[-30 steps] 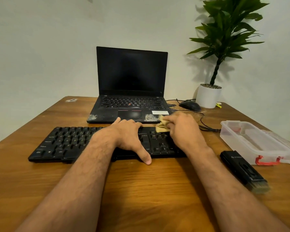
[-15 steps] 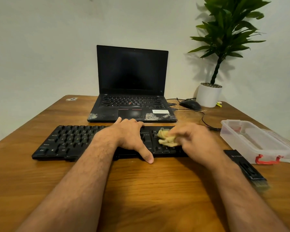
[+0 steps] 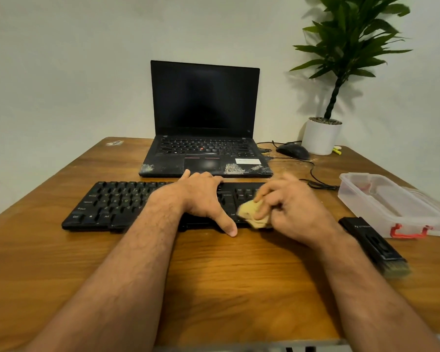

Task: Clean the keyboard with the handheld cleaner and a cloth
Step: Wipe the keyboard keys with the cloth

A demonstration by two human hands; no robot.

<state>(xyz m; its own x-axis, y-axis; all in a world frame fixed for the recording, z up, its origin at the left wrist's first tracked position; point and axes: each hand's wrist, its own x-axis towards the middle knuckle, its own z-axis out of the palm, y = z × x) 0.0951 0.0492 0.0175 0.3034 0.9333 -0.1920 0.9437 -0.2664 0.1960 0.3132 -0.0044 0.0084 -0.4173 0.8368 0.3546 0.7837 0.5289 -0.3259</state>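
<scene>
Mid-frame, the right hand (image 3: 294, 212) pinches a bunched yellow cloth (image 3: 254, 215) on the right end of the black keyboard (image 3: 117, 204). The left hand (image 3: 201, 199) lies flat on its middle, fingers relaxed, steadying it. Best to wipe in short, light row-wise strokes, keeping the keyboard pinned; the handheld cleaner (image 3: 374, 243) lies idle at right.

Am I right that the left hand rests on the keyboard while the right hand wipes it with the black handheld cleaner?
Not quite. The head view shows the right hand wiping the keyboard with a yellow cloth; the handheld cleaner lies on the table. The left hand does rest on it.
</scene>
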